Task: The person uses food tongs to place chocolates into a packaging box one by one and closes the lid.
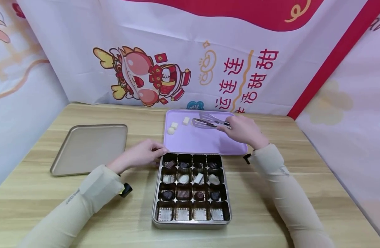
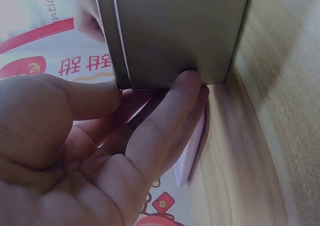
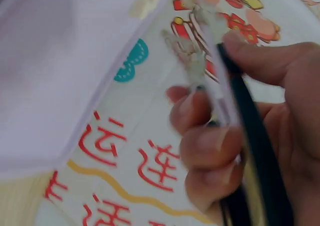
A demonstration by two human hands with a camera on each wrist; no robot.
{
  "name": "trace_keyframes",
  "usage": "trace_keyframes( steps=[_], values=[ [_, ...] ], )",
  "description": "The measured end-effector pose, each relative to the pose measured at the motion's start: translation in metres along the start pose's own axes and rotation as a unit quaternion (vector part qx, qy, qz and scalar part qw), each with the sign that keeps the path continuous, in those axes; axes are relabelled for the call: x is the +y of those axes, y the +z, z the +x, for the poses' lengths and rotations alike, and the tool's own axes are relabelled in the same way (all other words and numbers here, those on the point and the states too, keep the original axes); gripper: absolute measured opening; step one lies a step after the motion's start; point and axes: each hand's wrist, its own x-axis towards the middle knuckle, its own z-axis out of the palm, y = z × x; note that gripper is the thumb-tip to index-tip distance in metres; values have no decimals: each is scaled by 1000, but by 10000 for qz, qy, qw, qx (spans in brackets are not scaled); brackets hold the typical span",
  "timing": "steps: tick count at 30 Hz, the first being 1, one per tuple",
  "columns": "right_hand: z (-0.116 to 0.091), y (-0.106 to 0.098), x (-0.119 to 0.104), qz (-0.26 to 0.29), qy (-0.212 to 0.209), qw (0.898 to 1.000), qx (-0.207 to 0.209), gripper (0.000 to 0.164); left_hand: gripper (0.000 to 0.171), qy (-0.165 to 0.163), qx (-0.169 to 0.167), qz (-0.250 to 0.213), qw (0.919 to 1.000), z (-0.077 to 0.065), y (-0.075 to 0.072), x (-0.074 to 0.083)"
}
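A metal box (image 1: 191,223) divided into compartments stands on the table. Its far rows hold dark and white chocolates (image 1: 184,179), while ridged gold liners show in the nearest row. My left hand (image 1: 145,154) holds the box's far left corner; in the left wrist view its thumb touches the rim and a finger lies on the side wall. My right hand (image 1: 243,131) grips a pair of tongs (image 1: 208,122) with slotted heads over the purple tray (image 1: 205,146). White chocolates (image 1: 174,125) lie at that tray's left. Whether the heads touch a chocolate, I cannot tell.
To the left, a flat gold-brown tray (image 1: 93,148) lies on the wooden table (image 1: 258,213). Behind the purple tray hangs a printed cloth (image 1: 183,38) with a cartoon figure and red characters. The purple tray's near edge sits close behind the box.
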Motion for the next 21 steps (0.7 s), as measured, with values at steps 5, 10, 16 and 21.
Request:
trace_keyframes(
  steps=[5,10,16,21],
  values=[
    [16,12,-10,-210,351,9992,-25,47,23,65,22,114,9999,1,0,2],
    [19,20,-18,-282,585,9978,-100,50,23,120,59,273,9995,1,1,2],
    [19,23,-21,-261,362,9990,32,47,24,39,86,328,9994,2,1,1],
    [21,25,-23,-285,342,9989,139,47,24,32,89,314,9995,0,1,1]
  ],
)
